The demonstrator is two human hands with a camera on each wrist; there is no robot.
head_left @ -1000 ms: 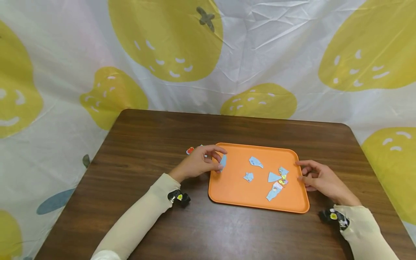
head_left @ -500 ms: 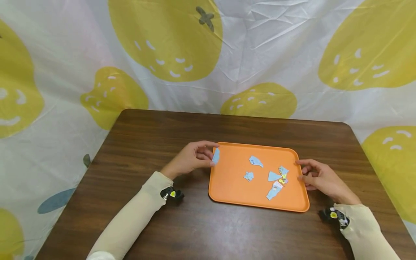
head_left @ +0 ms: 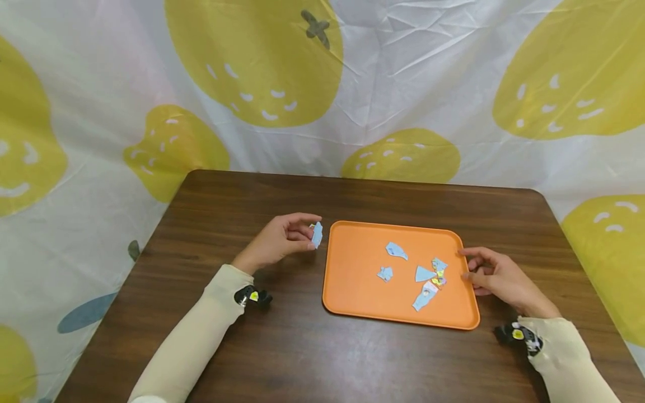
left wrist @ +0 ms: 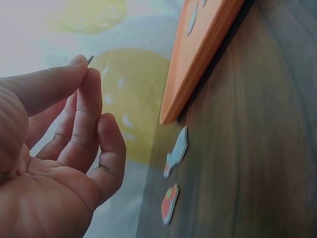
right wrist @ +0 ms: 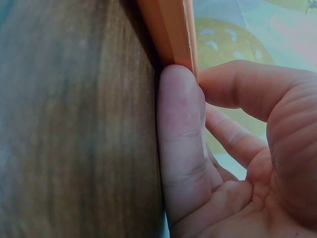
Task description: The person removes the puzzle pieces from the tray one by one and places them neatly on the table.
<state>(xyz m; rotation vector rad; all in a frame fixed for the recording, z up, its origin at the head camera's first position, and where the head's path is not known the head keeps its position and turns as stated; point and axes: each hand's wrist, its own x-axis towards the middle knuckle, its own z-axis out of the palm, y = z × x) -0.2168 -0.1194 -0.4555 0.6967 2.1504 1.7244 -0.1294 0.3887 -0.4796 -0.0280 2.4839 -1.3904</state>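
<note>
My left hand (head_left: 279, 238) pinches a flat, light blue puzzle-like piece (head_left: 317, 235) between thumb and fingertips, just off the left side of the orange tray (head_left: 353, 296). Only a thin edge of that piece (left wrist: 90, 60) shows in the left wrist view. At the tray's right rim my right hand (head_left: 499, 278) holds on, with thumb above and a finger against the outer side, as the right wrist view shows. Several blue pieces lie on the tray, among them a curved one (head_left: 396, 251), a small jagged one (head_left: 385, 273) and a touching cluster with yellow bits (head_left: 438, 277).
Two more pieces rest on the wooden table (left wrist: 257, 148) left of the tray: a grey-blue one (left wrist: 177, 151) and a red one (left wrist: 170, 204). In the head view the left hand mostly covers them. A patterned curtain (head_left: 373, 84) hangs behind the table.
My left hand has moved left, carrying the blue piece from above the tray's left edge to over the table beside it. The right hand and the tray have stayed in place.
</note>
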